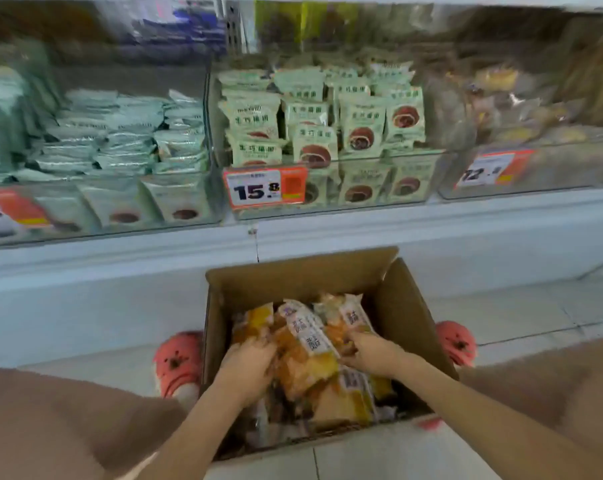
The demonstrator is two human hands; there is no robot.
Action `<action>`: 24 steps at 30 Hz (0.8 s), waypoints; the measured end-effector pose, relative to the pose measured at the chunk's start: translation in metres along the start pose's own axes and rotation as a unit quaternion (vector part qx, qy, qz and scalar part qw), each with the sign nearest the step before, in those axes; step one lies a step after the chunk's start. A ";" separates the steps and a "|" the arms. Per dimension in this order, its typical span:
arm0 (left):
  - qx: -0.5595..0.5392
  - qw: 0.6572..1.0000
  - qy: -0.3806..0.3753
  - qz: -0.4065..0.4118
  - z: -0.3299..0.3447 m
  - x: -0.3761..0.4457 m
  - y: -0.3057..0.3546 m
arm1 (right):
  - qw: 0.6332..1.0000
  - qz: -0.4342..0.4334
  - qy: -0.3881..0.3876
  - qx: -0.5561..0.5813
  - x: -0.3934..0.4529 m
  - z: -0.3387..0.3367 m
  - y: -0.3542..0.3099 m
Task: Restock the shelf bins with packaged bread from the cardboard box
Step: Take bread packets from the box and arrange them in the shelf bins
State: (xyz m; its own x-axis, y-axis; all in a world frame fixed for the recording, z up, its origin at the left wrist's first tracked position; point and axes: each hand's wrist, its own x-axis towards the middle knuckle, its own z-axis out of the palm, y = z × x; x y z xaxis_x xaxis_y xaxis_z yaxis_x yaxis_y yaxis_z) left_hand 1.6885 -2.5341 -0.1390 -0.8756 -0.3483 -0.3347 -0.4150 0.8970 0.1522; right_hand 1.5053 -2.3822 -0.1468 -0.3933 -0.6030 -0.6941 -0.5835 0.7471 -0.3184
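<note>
An open cardboard box (410, 313) stands on the floor in front of me, holding several orange and yellow bread packets (310, 344) with white labels. My left hand (246, 367) reaches into the box's left side, its fingers curled round packets there. Over on the right of the pile, my right hand (371, 351) grips the edge of a packet. Above, clear shelf bins (327, 206) hold pale green packaged bread; the right bin (535, 181) holds blurred yellowish packets.
A white shelf ledge (293, 244) runs between the bins and the box. Price tags read 15.8 (263, 190) and 12 (490, 171). My pink shoes (177, 362) flank the box on the tiled floor, knees at both lower corners.
</note>
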 end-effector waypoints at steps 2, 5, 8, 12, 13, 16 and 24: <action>-0.015 0.999 -0.023 -0.021 0.016 -0.008 -0.010 | 0.998 0.012 -0.025 0.063 0.012 0.010 -0.006; -0.053 0.998 -0.005 -0.036 0.020 -0.014 -0.017 | 0.985 0.052 -0.029 0.160 0.026 0.022 -0.018; -0.077 0.996 0.016 -0.034 0.016 -0.013 -0.016 | 0.954 0.107 -0.008 0.278 0.037 0.034 -0.025; -0.151 0.985 0.059 -0.050 0.010 -0.003 -0.011 | 0.963 0.091 0.030 0.251 0.035 0.037 -0.022; -0.177 0.980 0.067 -0.060 0.009 -0.001 -0.011 | 0.965 0.076 0.037 0.247 0.031 0.036 -0.021; -0.269 0.955 0.054 -0.114 0.005 0.005 -0.011 | 0.939 0.053 0.077 0.330 0.012 0.024 -0.019; -0.733 0.652 -0.099 -0.169 -0.036 0.003 0.012 | 0.749 -0.098 0.102 0.648 -0.065 -0.025 -0.019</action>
State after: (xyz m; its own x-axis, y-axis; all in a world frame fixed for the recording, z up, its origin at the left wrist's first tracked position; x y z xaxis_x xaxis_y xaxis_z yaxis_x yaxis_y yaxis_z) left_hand 1.6717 -2.5343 -0.1047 -0.6847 -0.2862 -0.6703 -0.4935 -0.4947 0.7154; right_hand 1.5237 -2.3643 -0.0796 -0.5674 -0.6677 -0.4819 0.4829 0.2043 -0.8515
